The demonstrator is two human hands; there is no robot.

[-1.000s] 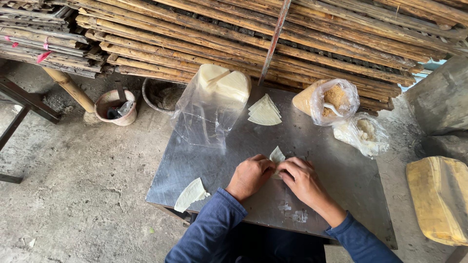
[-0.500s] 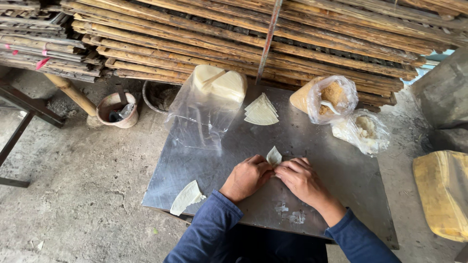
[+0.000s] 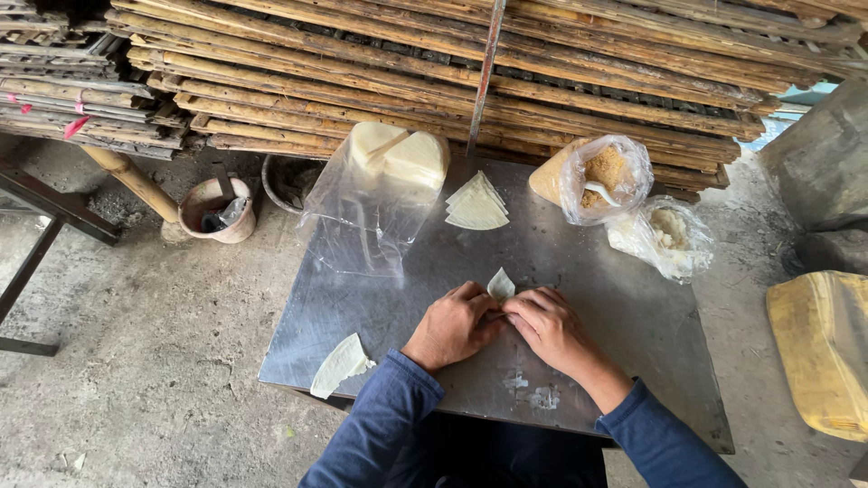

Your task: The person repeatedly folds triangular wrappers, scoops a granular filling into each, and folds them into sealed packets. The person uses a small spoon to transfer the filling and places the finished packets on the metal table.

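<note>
Wrapper (image 3: 500, 286), pale, small, pinched between both hands at mid-table, pointed tip sticking up above fingertips. Left hand (image 3: 452, 325) curled, fingers together, clamped on wrapper's left lower edge. Right hand (image 3: 547, 327) likewise curled, fingers together, gripping wrapper's right side; thumbs meeting low, exact fold hidden. Both hands resting on metal table (image 3: 362, 298), knuckles up, blue sleeves (image 3: 380, 425) below. Wrapper stack (image 3: 476, 203), triangular, fanned, lying farther back on table, well apart from hands. Clear bag (image 3: 362, 212) at back left, mostly flat and empty-looking toward front, holding pale round sheets (image 3: 400, 155) at far end. Bag of brown crumbs (image 3: 604, 176) at back right, white spoon (image 3: 603, 192) inside. Second bag (image 3: 665, 237) just beside it, nearer right edge, whitish lumpy filling inside. Folded piece (image 3: 339, 364) alone at table's front-left edge, well apart from left hand. White smears (image 3: 529, 390) on table near right wrist. Bamboo racks (image 3: 452, 63) stacked behind table. Small bowl (image 3: 215, 210) on floor at left, with dark bits inside, contents unclear. Yellow sack (image 3: 818, 352) at right on floor.
</note>
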